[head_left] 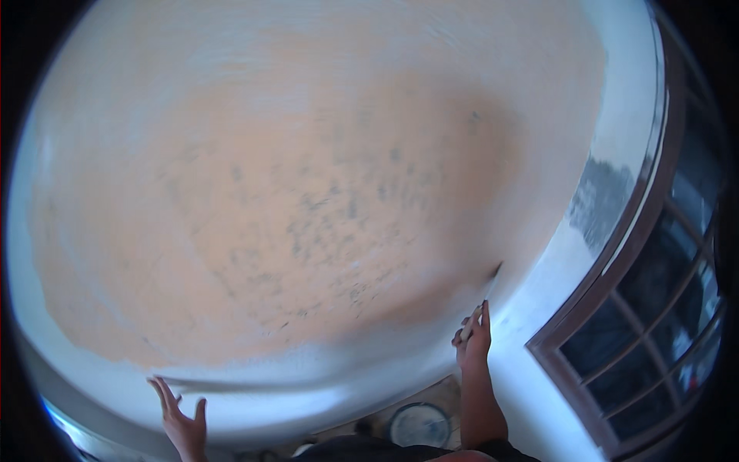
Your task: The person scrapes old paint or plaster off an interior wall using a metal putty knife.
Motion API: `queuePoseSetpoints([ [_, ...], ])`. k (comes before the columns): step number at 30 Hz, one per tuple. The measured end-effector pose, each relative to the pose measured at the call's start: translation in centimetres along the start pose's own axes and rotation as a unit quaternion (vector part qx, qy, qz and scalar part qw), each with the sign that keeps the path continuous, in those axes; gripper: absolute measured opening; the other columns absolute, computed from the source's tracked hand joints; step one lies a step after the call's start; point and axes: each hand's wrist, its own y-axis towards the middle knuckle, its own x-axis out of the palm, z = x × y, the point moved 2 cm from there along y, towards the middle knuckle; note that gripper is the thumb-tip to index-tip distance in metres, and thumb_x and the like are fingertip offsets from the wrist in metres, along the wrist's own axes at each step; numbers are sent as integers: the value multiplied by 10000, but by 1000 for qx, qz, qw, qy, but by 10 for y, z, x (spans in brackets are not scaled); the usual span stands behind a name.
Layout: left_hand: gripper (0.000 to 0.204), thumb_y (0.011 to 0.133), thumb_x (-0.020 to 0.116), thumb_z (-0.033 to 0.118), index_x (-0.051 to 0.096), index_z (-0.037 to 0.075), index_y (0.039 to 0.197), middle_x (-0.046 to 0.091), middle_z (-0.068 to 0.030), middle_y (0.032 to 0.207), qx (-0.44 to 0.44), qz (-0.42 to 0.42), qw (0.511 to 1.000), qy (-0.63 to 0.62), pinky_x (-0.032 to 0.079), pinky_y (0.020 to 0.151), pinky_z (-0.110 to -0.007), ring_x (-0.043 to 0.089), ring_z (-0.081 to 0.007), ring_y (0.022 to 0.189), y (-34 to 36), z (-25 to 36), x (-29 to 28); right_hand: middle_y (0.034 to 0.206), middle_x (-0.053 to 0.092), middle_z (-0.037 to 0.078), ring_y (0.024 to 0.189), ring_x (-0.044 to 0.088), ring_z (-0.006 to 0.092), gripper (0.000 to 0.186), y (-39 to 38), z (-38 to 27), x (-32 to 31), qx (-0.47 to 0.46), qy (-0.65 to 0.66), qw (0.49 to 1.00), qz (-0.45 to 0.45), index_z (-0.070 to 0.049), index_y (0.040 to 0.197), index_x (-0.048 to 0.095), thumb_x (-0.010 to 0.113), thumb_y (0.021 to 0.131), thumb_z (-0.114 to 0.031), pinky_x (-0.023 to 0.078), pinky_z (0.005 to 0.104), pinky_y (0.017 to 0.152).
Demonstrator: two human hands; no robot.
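Note:
A wall (308, 138) fills most of the view, peach-coloured in the middle with dark blotches and streaks, and white around the edges. Raised at the lower right, my right hand (475, 339) is closed around the pale handle of a slim hand tool (490, 289). Its thin, dark-tipped end is at the wall, close to the border between peach and white; whether it is a brush or a putty knife I cannot tell. At the lower left, my left hand (182, 422) has its fingers apart and nothing in it. Its fingertips are near the white lower band; contact with the wall is unclear.
A brown-framed window (647, 323) with several panes and bars stands at the right. Beside it is a rough grey patch (602, 202) on the white strip. A round bucket (419, 425) with whitish contents sits below, between my arms and near the wall's foot.

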Motion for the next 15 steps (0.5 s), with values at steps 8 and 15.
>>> queuePoseSetpoints([
  [8,827,716,817,214,463,123,1458,424,-206,1502,-27,-10,997,69,522,895,-432,648,-368,1064,10,20,-12,966,535,23,645,481,126,630,-8,-110,99,-139,45,986,-78,-245,1551,249,540,992,-274,372,272,496],
  [15,523,795,779,311,635,196,1284,638,-78,1314,50,23,993,105,486,971,-466,698,-235,959,10,36,-38,1541,357,157,1237,510,266,614,-46,-177,169,-499,-284,770,-279,-74,1565,232,446,992,-127,423,344,1006],
])
